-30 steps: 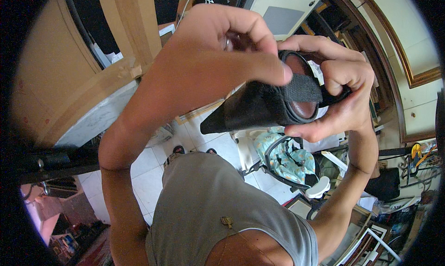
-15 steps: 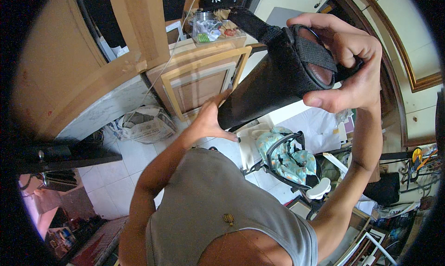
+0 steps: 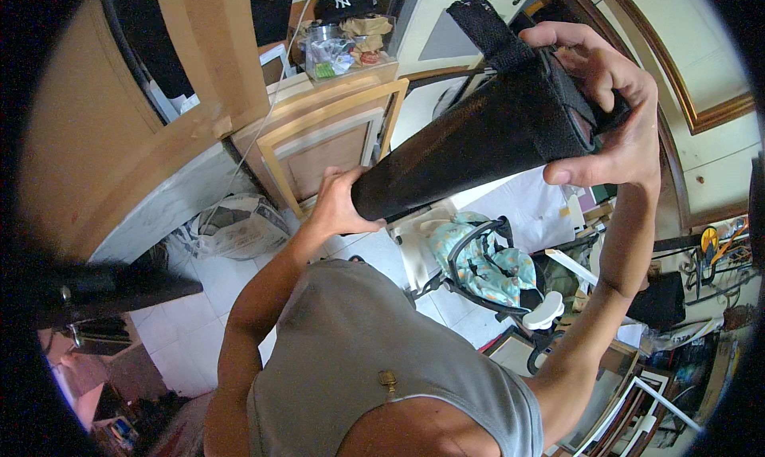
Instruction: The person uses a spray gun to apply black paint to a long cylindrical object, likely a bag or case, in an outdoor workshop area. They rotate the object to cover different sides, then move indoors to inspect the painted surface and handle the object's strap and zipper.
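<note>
A long black cylindrical case (image 3: 470, 130) slants up to the right in front of my chest, held between both hands. My left hand (image 3: 339, 202) wraps around its lower left end, thumb underneath. At the upper right end my right hand (image 3: 610, 106) grips the rim, fingers curled over the end cap and thumb along the lower edge. A black fabric strap (image 3: 486, 28) sticks up loose from that end, beside my right fingertips. Whatever the case holds is hidden.
Below the case stands a stroller seat (image 3: 486, 254) with a teal patterned cover. A wooden frame (image 3: 335, 138) leans behind my left hand. A clear box (image 3: 348, 50) and black cap (image 3: 345, 3) sit at the back. A plastic bag (image 3: 231, 226) lies on the tiled floor.
The case has tilted flatter and turned, so its end cap shows less. My left hand has shifted left with its lower end. The strap now points more upright.
</note>
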### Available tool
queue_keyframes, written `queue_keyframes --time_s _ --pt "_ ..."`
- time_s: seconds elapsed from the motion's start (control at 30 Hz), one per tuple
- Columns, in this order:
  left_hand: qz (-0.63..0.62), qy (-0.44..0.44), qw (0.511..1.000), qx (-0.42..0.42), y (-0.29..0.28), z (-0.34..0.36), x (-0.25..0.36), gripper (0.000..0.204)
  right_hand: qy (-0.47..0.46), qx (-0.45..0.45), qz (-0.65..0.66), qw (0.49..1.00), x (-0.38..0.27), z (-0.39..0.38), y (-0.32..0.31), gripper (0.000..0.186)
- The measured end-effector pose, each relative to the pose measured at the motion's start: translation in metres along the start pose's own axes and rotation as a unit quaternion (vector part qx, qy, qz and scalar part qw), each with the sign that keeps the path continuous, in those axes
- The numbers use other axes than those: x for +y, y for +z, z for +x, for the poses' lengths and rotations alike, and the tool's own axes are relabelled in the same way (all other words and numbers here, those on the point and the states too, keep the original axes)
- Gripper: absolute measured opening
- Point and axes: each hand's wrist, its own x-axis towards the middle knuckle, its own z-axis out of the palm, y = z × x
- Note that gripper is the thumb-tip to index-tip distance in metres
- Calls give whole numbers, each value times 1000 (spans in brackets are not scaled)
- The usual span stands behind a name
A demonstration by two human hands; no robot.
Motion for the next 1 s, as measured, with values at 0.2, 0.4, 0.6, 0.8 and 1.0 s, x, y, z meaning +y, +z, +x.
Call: queue_keyframes --time_s 0.2,0.4,0.6,0.8,1.0 --pt "45 3 999 -20 -24 2 6 70 -32 25 -5 999 6 -8 -1 65" --pt "68 -17 996 -61 -51 3 8 68 -28 46 81 995 27 -14 0 65" --pt "106 -31 990 -92 -67 2 8 67 -12 -94 -15 995 18 -3 -5 65" --pt "128 -37 987 -87 -74 0 8 67 -72 -69 75 992 37 -10 3 63" --pt "162 -8 984 -67 -80 -2 -1 68 -58 -5 100 993 44 -14 10 61"
